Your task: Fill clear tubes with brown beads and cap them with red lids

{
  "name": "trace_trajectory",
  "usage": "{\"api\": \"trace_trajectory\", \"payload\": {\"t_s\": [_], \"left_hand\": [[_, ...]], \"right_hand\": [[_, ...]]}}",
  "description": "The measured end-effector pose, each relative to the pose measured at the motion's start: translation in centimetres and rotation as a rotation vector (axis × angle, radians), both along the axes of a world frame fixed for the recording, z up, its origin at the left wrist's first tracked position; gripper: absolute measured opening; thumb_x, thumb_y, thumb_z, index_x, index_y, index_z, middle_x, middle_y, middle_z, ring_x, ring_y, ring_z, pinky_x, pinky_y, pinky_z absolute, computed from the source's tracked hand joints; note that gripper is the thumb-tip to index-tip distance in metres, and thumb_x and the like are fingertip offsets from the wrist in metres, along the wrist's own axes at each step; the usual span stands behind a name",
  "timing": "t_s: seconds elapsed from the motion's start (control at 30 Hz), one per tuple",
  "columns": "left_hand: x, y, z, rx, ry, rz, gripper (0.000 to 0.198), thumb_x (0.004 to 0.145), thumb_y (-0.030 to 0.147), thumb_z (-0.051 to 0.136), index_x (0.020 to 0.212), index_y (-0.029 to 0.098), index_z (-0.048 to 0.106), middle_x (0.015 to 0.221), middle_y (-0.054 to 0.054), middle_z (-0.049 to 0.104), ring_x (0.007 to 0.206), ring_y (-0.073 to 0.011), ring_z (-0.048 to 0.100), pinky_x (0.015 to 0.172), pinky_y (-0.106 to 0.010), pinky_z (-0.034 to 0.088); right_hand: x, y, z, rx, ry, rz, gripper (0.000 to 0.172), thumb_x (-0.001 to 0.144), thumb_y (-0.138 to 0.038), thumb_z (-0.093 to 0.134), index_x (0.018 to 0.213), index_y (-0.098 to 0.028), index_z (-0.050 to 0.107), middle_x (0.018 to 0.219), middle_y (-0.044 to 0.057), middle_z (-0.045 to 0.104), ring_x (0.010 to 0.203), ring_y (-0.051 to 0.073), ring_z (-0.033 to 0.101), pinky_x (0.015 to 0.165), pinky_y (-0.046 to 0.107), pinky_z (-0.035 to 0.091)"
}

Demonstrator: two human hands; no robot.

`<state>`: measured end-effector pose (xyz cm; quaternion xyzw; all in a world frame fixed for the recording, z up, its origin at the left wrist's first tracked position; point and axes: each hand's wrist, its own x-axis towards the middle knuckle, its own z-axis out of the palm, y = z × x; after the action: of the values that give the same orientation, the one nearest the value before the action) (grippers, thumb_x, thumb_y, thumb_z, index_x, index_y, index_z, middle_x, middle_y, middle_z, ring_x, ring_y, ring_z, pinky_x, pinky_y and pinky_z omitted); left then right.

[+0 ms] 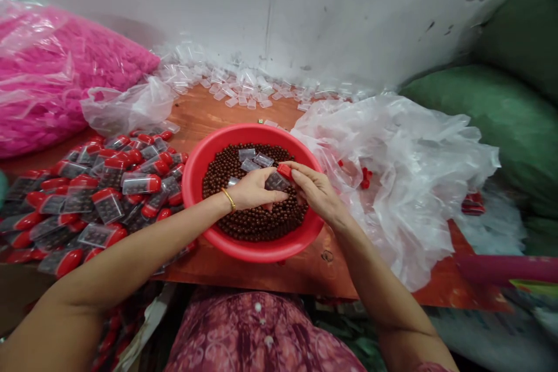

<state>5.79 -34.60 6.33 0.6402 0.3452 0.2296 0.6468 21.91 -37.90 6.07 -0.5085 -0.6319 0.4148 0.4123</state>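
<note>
Box, clear, with red cap: pinched between the fingers of your left hand and right hand, over brown beads in the red bowl. Filled boxes lie piled left of it on the worktop.

A small packing workshop: filled red-capped boxes heaped on the counter, bulk sacks, scattered empty clear boxes.

One red bowl holds brown beads, too many to count. Three or four empty boxes lie on them. The left hand and right hand share one more box with one red cap. Dozens of filled boxes heap on the counter, with one pink bag, two clear bags and two green sacks.
</note>
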Motion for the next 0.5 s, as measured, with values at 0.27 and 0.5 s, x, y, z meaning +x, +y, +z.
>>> {"api": "trace_trajectory", "payload": {"t_s": [0.27,0.5], "left_hand": [[0.0,-0.2,-0.8,0.302,0.159,0.142,0.019,0.061,0.02,0.054,0.078,0.013,0.052,0.059,0.006,0.048,0.048,-0.0057,0.042,0.045,-0.018,0.035],[0.4,0.0,-1.0,0.411,0.266,0.112,0.014,0.061,0.027,0.053,0.063,0.015,0.048,0.057,0.004,0.046,0.056,-0.0085,0.04,0.05,-0.02,0.032]], "right_hand": [[-1.0,-0.8,-1.5,0.396,-0.256,0.032,0.043,0.092,-0.033,0.035,0.129,-0.018,0.051,0.122,0.008,0.059,0.112,0.018,0.055,0.099,0.033,0.043],[0.0,-1.1,-1.0,0.473,-0.419,0.06,0.043,0.093,-0.035,0.033,0.122,-0.015,0.058,0.102,0.008,0.068,0.081,0.016,0.066,0.073,0.026,0.052]]}}
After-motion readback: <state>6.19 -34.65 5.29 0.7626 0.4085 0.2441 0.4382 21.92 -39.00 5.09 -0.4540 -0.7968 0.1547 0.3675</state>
